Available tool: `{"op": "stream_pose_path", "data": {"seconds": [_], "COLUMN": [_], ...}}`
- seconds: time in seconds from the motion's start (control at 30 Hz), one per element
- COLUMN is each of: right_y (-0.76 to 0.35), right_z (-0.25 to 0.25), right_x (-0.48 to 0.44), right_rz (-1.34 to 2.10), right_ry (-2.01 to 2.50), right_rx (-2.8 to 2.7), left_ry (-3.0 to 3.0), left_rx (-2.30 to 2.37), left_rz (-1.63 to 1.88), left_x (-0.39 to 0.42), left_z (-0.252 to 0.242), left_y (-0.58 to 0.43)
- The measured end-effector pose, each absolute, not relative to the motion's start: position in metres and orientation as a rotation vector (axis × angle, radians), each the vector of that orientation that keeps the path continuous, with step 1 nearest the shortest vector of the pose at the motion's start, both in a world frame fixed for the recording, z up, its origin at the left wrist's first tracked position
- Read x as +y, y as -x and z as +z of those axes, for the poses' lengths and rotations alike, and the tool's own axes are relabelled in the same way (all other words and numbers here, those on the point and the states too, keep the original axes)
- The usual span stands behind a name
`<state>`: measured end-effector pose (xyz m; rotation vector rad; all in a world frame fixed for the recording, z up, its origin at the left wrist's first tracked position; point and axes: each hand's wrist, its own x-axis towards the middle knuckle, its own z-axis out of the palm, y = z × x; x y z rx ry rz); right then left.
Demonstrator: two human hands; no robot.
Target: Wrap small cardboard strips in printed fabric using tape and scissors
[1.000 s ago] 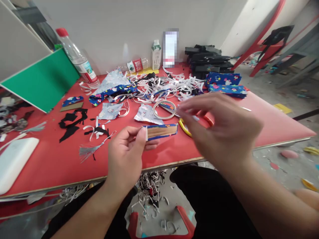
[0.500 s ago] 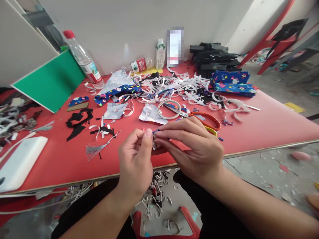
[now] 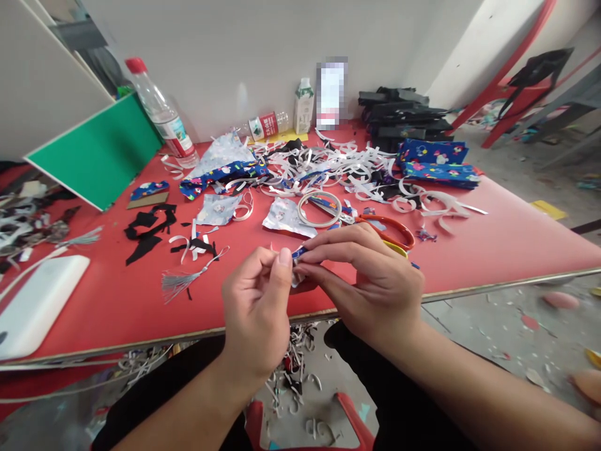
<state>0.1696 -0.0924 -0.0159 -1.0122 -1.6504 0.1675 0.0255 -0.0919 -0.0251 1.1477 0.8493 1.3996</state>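
Above the table's front edge, my left hand (image 3: 258, 300) and my right hand (image 3: 370, 275) pinch a small piece of blue patterned fabric (image 3: 297, 253) between them. Its pale underside shows below the fingertips; most of the piece is hidden by my fingers. Just beyond my right hand lie scissors with orange and yellow handles (image 3: 399, 229), partly covered by that hand. A roll of white tape (image 3: 319, 208) rests over the blades. Beside it is a pale fabric piece (image 3: 285, 216).
White and black scraps (image 3: 328, 163) heap along the back of the red table (image 3: 498, 238). Folded blue fabric (image 3: 441, 172) and a black stack (image 3: 399, 113) are at the right. Bottles (image 3: 173, 134), a green board (image 3: 98, 150), a tassel (image 3: 185, 282) and a white power bank (image 3: 44, 307) are leftward.
Both hands stay together at nearly the same spot, still pinching the fabric. Slightly more of its blue side shows between the fingers. The whole view has shifted a little.
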Motion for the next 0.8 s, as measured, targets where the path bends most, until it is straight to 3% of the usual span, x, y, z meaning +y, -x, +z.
{"op": "stream_pose_path", "data": {"seconds": [0.53,0.7,0.8], "right_y": [-0.181,-0.187,-0.190], "right_z": [-0.014,-0.005,-0.003], "right_x": [-0.099,-0.111,-0.109], "right_rz": [0.145,0.289,0.257], "right_ry": [0.917,0.809,0.923], "right_rx": [-2.160,-2.426,-2.206], "left_ry": [-1.352,-1.680,-1.913], "left_rx": [1.172,1.300,1.198], "left_rz": [1.515,1.370,1.205], "left_x": [-0.067,-0.049,-0.053], "left_z": [-0.027,-0.011,-0.001], "left_y": [-0.008,0.021,0.027]}}
